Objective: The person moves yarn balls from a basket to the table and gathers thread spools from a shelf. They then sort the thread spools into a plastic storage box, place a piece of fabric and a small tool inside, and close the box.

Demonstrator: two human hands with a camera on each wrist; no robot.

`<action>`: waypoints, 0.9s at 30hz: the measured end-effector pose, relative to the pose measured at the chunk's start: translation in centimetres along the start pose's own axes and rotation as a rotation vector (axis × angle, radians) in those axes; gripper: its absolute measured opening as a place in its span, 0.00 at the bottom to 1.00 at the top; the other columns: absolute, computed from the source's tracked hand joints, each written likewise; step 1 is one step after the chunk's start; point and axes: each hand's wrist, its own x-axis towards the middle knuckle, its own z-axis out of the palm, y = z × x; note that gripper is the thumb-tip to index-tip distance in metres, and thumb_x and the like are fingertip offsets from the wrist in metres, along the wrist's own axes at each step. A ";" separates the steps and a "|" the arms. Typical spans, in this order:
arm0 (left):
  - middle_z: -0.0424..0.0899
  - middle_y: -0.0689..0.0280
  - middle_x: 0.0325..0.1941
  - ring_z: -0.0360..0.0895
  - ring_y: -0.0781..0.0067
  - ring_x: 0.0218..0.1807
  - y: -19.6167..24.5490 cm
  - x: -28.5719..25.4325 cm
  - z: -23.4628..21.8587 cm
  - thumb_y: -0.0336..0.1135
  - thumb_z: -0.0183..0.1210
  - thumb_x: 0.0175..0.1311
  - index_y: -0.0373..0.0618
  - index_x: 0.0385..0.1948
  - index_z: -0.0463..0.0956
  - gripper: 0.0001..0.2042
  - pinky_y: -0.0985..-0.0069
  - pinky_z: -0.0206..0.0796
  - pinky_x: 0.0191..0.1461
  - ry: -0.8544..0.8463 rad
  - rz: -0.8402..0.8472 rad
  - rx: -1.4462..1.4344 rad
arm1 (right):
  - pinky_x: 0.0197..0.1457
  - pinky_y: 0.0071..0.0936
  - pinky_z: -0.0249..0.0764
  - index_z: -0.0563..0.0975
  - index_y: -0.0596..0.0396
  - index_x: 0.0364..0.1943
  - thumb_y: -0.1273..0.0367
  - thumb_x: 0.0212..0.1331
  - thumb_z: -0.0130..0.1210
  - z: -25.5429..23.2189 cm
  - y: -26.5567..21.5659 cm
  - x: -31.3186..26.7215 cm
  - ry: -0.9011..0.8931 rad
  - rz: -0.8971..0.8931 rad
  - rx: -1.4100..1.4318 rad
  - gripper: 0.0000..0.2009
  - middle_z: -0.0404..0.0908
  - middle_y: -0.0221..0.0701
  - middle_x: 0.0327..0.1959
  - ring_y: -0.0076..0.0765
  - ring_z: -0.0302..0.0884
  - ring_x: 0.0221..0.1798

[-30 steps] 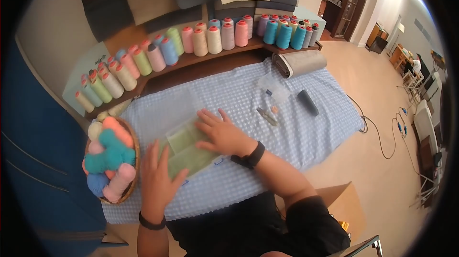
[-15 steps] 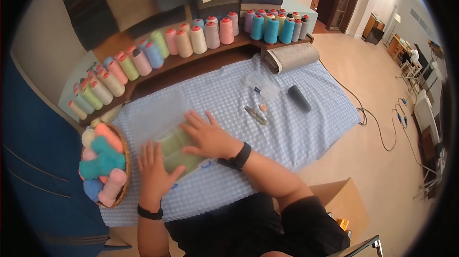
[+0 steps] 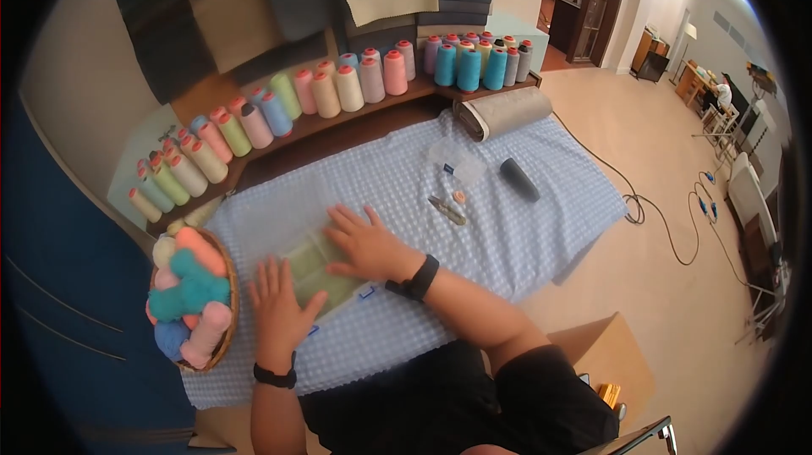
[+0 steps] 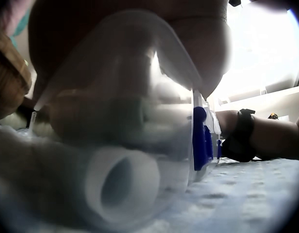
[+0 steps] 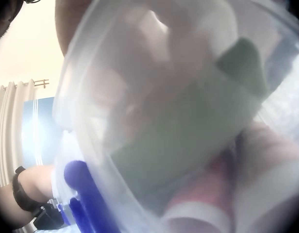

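A translucent plastic box (image 3: 342,311) with blue latches (image 4: 203,141) stands on the blue checked cloth, its clear lid (image 3: 279,210) laid back behind it. Folded green fabric (image 3: 309,256) lies inside. Through the walls in the wrist views, the white end of a spool (image 4: 123,184) and a pink spool (image 5: 203,199) show below the fabric. My left hand (image 3: 283,307) rests at the box's left side, fingers spread and straight. My right hand (image 3: 372,243) lies over its right side, fingers extended across the fabric.
A basket of yarn balls (image 3: 227,320) sits left of the box. Thread snips (image 3: 447,211), a small clear case (image 3: 457,161) and a dark grey cylinder (image 3: 518,180) lie to the right. A fabric roll (image 3: 507,112) and a shelf of thread cones (image 3: 347,87) line the back.
The head view has shifted, so the table things appear further left than a second ago. Both hands stay spread over the box, with only slight movement.
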 end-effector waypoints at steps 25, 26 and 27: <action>0.58 0.38 0.84 0.64 0.36 0.81 -2.6 -1.6 -3.1 0.49 0.63 0.73 0.39 0.77 0.64 0.36 0.55 0.63 0.79 -0.004 -0.001 -0.335 | 0.50 0.51 0.81 0.84 0.56 0.38 0.63 0.64 0.61 -7.5 11.6 -10.8 0.069 0.548 -0.323 0.11 0.87 0.43 0.41 0.55 0.85 0.46; 0.57 0.38 0.84 0.64 0.37 0.81 -2.7 -1.4 -3.2 0.49 0.63 0.74 0.39 0.78 0.63 0.36 0.56 0.64 0.79 -0.022 -0.008 -0.348 | 0.50 0.51 0.82 0.85 0.57 0.37 0.63 0.64 0.61 -7.4 11.6 -10.6 0.064 0.541 -0.338 0.11 0.87 0.43 0.41 0.55 0.86 0.46; 0.58 0.38 0.84 0.64 0.38 0.81 -3.0 -1.0 -3.1 0.49 0.63 0.74 0.39 0.78 0.62 0.37 0.56 0.64 0.79 -0.014 0.013 -0.338 | 0.49 0.51 0.83 0.85 0.58 0.36 0.62 0.64 0.61 -7.3 11.5 -10.5 0.058 0.534 -0.354 0.12 0.88 0.43 0.41 0.54 0.87 0.46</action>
